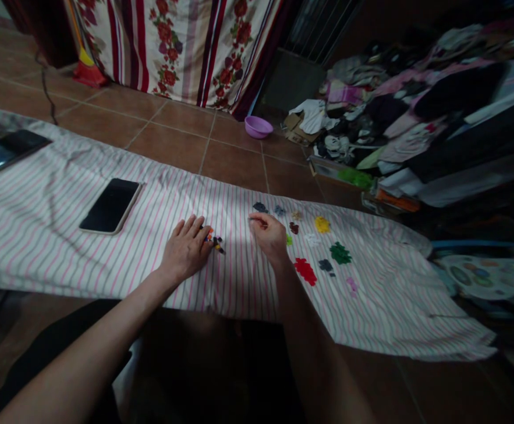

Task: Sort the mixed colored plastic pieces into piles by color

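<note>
My left hand (186,247) lies flat, fingers stretched out, on a striped cloth (160,259). Against its fingertips and thumb is a small mixed heap of orange, black and yellow pieces (215,240), partly covered by the hand. Fingers pinched together, my right hand (269,234) is at the dark grey pile (260,207); what it holds, if anything, is too small to name. Small pieces sorted by colour lie right of it: red (305,271), dark green (340,253), yellow (322,224), brown (293,228), white (312,239) and pink (351,285). Lime green pieces (289,239) show beside my right wrist.
A phone (111,206) lies left of my hands, with a dark tablet-like device (9,150) farther left. Beyond the cloth's far edge are a tiled floor, a purple basin (258,126) and a red dustpan (89,72). Heaped clothes (398,112) fill the right side.
</note>
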Tool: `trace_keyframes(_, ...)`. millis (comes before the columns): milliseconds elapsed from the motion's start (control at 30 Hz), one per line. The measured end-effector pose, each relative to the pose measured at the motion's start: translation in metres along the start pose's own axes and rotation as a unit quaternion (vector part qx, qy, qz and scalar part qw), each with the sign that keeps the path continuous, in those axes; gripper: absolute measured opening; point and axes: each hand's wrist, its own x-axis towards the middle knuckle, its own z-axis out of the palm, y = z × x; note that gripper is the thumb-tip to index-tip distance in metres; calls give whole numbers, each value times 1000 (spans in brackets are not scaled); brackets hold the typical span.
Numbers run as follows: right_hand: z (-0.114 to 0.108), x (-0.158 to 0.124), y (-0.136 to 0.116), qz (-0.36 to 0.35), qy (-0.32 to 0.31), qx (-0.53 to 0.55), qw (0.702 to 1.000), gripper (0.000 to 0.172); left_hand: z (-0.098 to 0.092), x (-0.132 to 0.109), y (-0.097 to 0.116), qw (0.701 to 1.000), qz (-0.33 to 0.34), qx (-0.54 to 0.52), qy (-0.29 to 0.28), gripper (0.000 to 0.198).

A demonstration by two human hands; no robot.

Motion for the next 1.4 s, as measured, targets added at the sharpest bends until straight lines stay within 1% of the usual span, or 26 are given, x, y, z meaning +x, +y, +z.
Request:
trace_keyframes(133,-8,11,8,43,19,-34,998,22,0,-1,-2,1000,6,-9,4,39)
trace_keyframes(233,-14,21,14,60,26,-87,994,15,2,-3,-4,1000,15,-12,13,39)
trace_keyframes(467,-23,44,30,66,6,-188,980,15,6,-5,-4,1000,15,-4,14,40)
trace_keyframes(600,-25,51,35,67,4,-227,972,17,5,-5,-5,1000,16,-8,9,40)
trace_keyframes(733,-23,57,37,68,3,-257,964,16,6,-5,-6,1000,17,-12,8,41)
trace_keyframes(1100,-9,68,36,78,3,-286,955,9,6,-4,-5,1000,15,-18,6,41)
trace_keyframes(1233,-9,68,34,76,-9,-279,957,16,5,-4,-5,1000,16,-23,3,41)
trace_keyframes(1400,-17,61,32,82,19,-261,962,26,5,-4,-5,999,8,-31,-5,40)
